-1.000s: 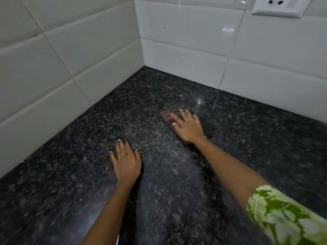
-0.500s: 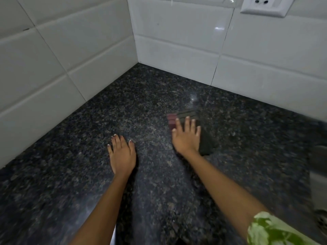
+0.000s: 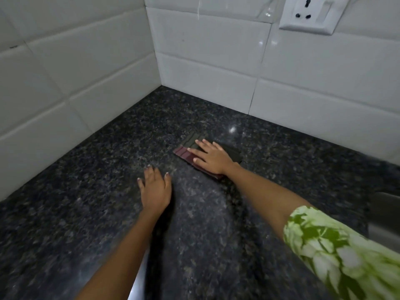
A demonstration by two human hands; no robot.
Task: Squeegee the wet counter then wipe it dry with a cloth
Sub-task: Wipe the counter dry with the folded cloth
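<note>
A folded dark cloth (image 3: 188,146) with maroon and grey stripes lies flat on the black speckled granite counter (image 3: 91,191), near the tiled corner. My right hand (image 3: 211,158) presses on top of the cloth with the palm down and the fingers spread, covering its middle. My left hand (image 3: 154,189) rests flat on the bare counter, a little nearer and to the left of the cloth, holding nothing. No squeegee is in view.
White tiled walls (image 3: 65,79) close off the counter on the left and at the back. A white wall socket (image 3: 310,15) sits on the back wall at top right. A steel sink edge (image 3: 385,213) shows at the right.
My right hand has slid the cloth back to the left and turned it at an angle. My left hand has stayed flat on the counter.
</note>
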